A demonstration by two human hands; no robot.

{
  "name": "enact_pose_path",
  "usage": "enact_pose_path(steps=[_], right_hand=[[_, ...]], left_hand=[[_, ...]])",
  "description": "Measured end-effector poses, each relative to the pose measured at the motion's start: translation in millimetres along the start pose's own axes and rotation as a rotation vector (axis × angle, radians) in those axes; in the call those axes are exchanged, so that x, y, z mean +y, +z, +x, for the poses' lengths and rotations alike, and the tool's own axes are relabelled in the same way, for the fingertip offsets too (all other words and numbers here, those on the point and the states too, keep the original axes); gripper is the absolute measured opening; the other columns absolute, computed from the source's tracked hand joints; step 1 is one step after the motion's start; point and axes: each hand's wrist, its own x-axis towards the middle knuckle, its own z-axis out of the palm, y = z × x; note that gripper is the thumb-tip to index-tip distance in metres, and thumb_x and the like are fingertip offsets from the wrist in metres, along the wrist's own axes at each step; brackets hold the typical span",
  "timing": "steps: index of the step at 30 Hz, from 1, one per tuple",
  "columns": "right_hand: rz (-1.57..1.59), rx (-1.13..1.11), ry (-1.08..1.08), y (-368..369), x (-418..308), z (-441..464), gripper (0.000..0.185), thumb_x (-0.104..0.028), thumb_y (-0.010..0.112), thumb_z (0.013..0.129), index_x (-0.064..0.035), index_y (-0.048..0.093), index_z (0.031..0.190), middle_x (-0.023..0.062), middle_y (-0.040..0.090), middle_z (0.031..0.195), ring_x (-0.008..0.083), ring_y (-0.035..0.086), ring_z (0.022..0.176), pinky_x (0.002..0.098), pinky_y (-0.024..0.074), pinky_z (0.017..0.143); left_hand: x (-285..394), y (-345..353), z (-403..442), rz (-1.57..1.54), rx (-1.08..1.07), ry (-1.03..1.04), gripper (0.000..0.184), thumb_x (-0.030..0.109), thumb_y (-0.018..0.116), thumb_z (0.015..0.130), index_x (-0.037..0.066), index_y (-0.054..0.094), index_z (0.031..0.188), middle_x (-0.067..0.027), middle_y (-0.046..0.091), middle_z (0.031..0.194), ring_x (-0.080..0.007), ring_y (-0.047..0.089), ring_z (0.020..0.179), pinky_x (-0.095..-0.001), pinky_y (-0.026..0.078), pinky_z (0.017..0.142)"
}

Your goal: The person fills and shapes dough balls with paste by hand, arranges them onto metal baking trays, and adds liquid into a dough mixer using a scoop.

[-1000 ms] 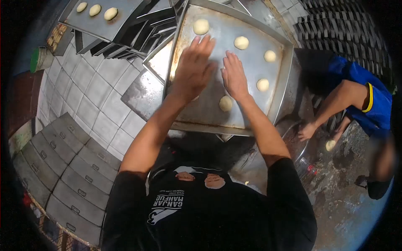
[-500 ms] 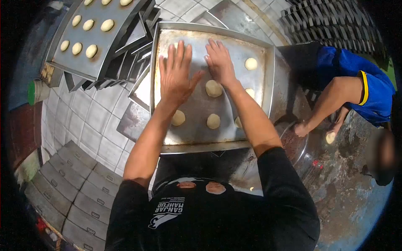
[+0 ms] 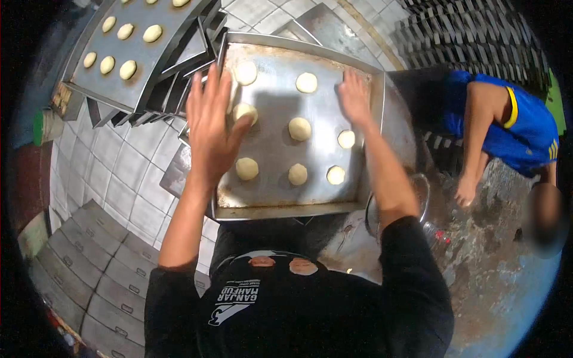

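A metal baking tray in front of me holds several pale dough balls, among them one in the middle and one near the far edge. My left hand is over the tray's left wall, fingers stretched and spread, its thumb over a dough ball. Over the right part of the tray lies my right hand, flat with fingers stretched forward. It hides the tray's far right area; a dough ball shows just nearer to me. Neither hand grips anything.
Another tray of dough balls tops a stack at the upper left. Metal tins line the lower left. At the right crouches a co-worker in blue, an arm reaching down to the worn floor. Stacked dark racks stand behind.
My hands have moved apart from the tray's far middle, left hand leftward and nearer, right hand rightward. More dough balls are uncovered. The co-worker's hand has shifted, its dough piece no longer visible.
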Motion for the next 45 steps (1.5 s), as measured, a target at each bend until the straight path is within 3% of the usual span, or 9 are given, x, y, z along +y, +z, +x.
enact_pose_path(steps=[9,12,14,22,32,35,38,40,45], right_hand=[[0.322,0.181,-0.016,-26,-28,-82,0.075,-0.056,0.025,0.105,-0.0028,0.015,0.158,0.0178,0.023,0.163,0.0318,0.021,0.151,0.0396,0.0183,0.122],[-0.379,-0.065,-0.07,-14,-50,-101,0.072,-0.051,0.03,0.106,-0.0012,0.018,0.157,0.019,0.021,0.164,0.0319,0.02,0.151,0.0389,0.0174,0.122],[1.063,-0.296,0.357,-58,-58,-82,0.07,-0.045,0.04,0.105,0.0007,0.023,0.155,0.0186,0.023,0.163,0.0312,0.02,0.151,0.0389,0.0172,0.122],[-0.225,-0.069,-0.259,-6,-67,-216,0.065,-0.042,0.045,0.1,-0.0029,0.034,0.152,0.0204,0.024,0.162,0.0396,0.018,0.15,0.0555,0.0143,0.121],[0.129,-0.072,-0.329,-11,-150,-257,0.077,-0.055,0.039,0.1,0.0009,0.031,0.152,0.0175,0.025,0.162,0.0298,0.017,0.152,0.0489,0.0139,0.122],[0.516,0.207,-0.164,-4,-170,-266,0.071,-0.053,0.045,0.1,-0.0006,0.039,0.148,0.024,0.037,0.154,0.0349,0.033,0.145,0.0526,0.0285,0.115],[0.738,0.091,0.145,-45,-202,-334,0.044,-0.042,0.055,0.098,-0.0033,0.062,0.119,0.0223,0.07,0.105,0.0388,0.068,0.094,0.044,0.0533,0.081],[1.786,-0.634,0.56,23,-243,-394,0.05,-0.046,0.063,0.096,0.0,0.062,0.116,0.0178,0.071,0.106,0.0291,0.068,0.092,0.0425,0.0534,0.082],[2.333,-0.16,0.797,85,-292,-326,0.044,-0.037,0.071,0.093,-0.0052,0.055,0.118,0.0136,0.064,0.113,0.0297,0.064,0.1,0.0448,0.0525,0.09]], left_hand=[[-37,-59,-172,-0.063,-0.152,-0.266,0.081,0.024,0.073,0.084,0.002,0.036,0.152,-0.0235,0.033,0.157,-0.0451,0.023,0.148,-0.05,0.021,0.12],[-32,-60,-194,-0.098,-0.199,-0.259,0.08,0.021,0.072,0.083,0.002,0.036,0.152,-0.0224,0.034,0.157,-0.0442,0.023,0.148,-0.0498,0.021,0.12],[-32,-66,-211,-0.083,-0.213,-0.254,0.079,0.02,0.071,0.084,0.002,0.036,0.152,-0.0215,0.034,0.157,-0.0433,0.023,0.148,-0.0499,0.021,0.12],[-9,-85,-278,-0.075,-0.036,-0.284,0.07,0.022,0.064,0.092,0.003,0.035,0.152,-0.0203,0.031,0.159,-0.0384,0.022,0.15,-0.046,0.017,0.122],[17,-160,-536,0.143,-0.032,-0.542,0.07,0.025,0.066,0.093,-0.002,0.036,0.149,-0.0263,0.039,0.151,-0.04,0.035,0.142,-0.0453,0.028,0.117],[23,-177,-552,0.056,0.048,-0.62,0.069,0.025,0.066,0.093,-0.003,0.037,0.148,-0.026,0.039,0.151,-0.0387,0.036,0.142,-0.044,0.028,0.117],[14,-180,-569,0.042,0.112,-0.627,0.067,0.027,0.067,0.092,-0.003,0.04,0.146,-0.026,0.042,0.149,-0.0387,0.039,0.14,-0.0433,0.03,0.117],[-26,-177,-563,0.022,0.103,-0.651,0.064,0.029,0.067,0.092,-0.003,0.045,0.143,-0.026,0.044,0.148,-0.039,0.041,0.139,-0.0434,0.031,0.116],[-71,-201,-494,-0.063,0.08,-0.477,0.065,0.03,0.068,0.091,-0.003,0.045,0.142,-0.0265,0.045,0.147,-0.0398,0.041,0.139,-0.0437,0.032,0.116]])
